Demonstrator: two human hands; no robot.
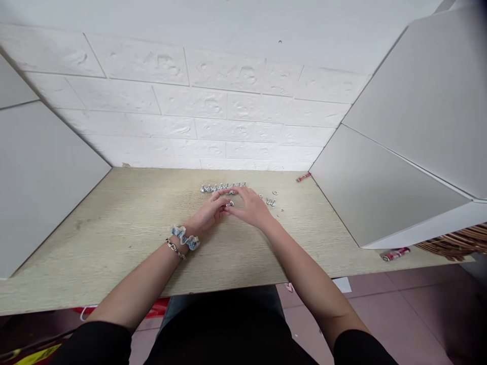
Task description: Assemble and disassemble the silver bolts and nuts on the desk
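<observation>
A small silver bolt [230, 204] is pinched between the fingertips of both hands, just above the tabletop; fingers hide part of it. My left hand [207, 213] comes in from the left, closed on it, with a blue scrunchie and a chain bracelet at the wrist. Opposite, my right hand [251, 207] has its thumb and fingers at the same piece. Behind the hands, several bolts [209, 188] with nuts or washers stand upright in a row, partly covered by the fingers. Loose to the right lie a nut [261, 195], a ring-shaped washer [274, 192] and a few bolts [271, 202].
The pale wooden tabletop [125, 228] runs back to a white brick-patterned wall [209, 104]. Grey-white panels [395, 187] bound both sides. One red battery [303, 177] lies at the back right, another red battery [395, 254] near the front edge beside a wicker item [452, 243].
</observation>
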